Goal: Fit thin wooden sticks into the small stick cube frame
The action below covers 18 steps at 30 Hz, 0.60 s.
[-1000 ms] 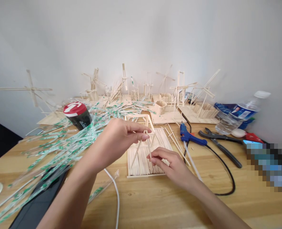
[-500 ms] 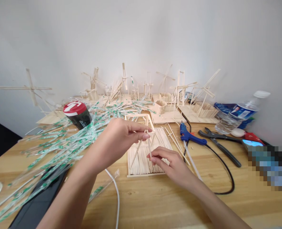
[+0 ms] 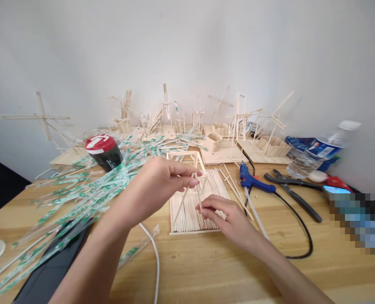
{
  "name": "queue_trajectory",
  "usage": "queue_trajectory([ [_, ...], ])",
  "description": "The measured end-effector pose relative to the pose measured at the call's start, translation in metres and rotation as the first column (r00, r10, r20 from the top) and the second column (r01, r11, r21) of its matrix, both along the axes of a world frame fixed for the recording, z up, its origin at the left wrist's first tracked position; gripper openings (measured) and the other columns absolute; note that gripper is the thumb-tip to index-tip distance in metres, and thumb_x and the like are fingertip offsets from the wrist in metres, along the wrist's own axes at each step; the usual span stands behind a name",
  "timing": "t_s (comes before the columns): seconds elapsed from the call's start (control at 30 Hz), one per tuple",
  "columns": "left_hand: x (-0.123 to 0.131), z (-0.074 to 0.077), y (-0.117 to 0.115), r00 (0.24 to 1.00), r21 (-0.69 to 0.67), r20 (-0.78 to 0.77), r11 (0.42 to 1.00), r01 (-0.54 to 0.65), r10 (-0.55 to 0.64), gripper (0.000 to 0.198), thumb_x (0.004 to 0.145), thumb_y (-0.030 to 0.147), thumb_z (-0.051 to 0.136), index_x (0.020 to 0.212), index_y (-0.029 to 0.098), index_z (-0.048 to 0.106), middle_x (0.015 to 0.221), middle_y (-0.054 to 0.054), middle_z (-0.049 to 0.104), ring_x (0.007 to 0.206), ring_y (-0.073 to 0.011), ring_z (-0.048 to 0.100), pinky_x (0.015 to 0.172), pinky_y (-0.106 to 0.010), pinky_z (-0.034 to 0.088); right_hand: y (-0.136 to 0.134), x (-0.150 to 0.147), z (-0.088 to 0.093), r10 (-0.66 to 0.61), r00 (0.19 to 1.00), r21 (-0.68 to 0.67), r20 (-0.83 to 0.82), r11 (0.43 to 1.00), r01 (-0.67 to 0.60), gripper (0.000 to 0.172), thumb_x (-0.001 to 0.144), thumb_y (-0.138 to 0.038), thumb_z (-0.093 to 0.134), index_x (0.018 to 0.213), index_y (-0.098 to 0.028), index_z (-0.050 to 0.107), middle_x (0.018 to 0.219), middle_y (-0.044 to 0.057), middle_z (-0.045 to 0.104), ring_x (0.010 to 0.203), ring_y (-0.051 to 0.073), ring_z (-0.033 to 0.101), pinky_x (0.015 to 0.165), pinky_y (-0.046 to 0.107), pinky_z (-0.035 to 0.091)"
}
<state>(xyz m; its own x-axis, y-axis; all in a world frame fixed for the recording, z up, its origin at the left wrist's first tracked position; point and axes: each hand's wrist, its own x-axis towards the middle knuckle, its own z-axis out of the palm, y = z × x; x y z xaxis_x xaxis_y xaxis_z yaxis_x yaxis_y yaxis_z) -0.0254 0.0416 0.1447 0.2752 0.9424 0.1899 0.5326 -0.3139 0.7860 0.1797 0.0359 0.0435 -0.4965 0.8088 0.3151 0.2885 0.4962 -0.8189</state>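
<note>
A small frame of thin wooden sticks point(image 3: 181, 203) stands on a flat base of side-by-side sticks point(image 3: 187, 221). My left hand point(image 3: 162, 185) pinches the top of the frame, where slanting sticks meet, between thumb and forefinger. Lower down, my right hand point(image 3: 221, 214) pinches a slanting wooden stick point(image 3: 199, 196) near its lower end, over the base. The upper end of that stick reaches up to my left fingertips. My left hand covers part of the frame, and whether the stick's lower tip touches the base is hidden by my right fingers.
Right of the base lie loose sticks point(image 3: 235, 190), a blue glue gun point(image 3: 254, 182) with its cable, and pliers point(image 3: 295, 194). A water bottle point(image 3: 325, 147) stands beyond. Plastic wrappers point(image 3: 89, 190), a red-lidded cup point(image 3: 103, 152) and a dark tablet point(image 3: 52, 266) are left. Stick models point(image 3: 270, 145) line the wall.
Both hands keep their grip and position on the sticks. Only the view has shifted very slightly.
</note>
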Motion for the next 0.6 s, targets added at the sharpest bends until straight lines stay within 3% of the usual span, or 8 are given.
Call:
queue_trajectory([
  [0.2,0.0008,0.0017,-0.0006,1.000,0.043,-0.012,0.999,0.008,-0.007,0.013,0.079,0.029,0.066,0.089,0.030,0.075,0.090,0.006,0.075,0.076,-0.0147,0.070,0.067,-0.023,0.054,0.0002,-0.0005,0.0005,-0.004,1.000,0.008,0.004,1.000,0.004,0.014,0.092,-0.023,0.053,0.087,-0.019,0.066,0.086,0.003,0.066,0.080,0.015,0.061,0.074,0.026,0.045],
  [0.6,0.0025,0.0046,0.0010,1.000,-0.046,0.002,0.999,0.014,-0.014,0.012,0.077,0.030,0.067,0.084,0.026,0.076,0.089,0.002,0.075,0.076,-0.0167,0.068,0.068,-0.025,0.055,0.0010,-0.0009,0.0001,-0.002,1.000,-0.006,0.005,1.000,0.002,0.014,0.092,-0.024,0.053,0.088,-0.020,0.066,0.087,0.003,0.066,0.080,0.015,0.061,0.074,0.026,0.045],
])
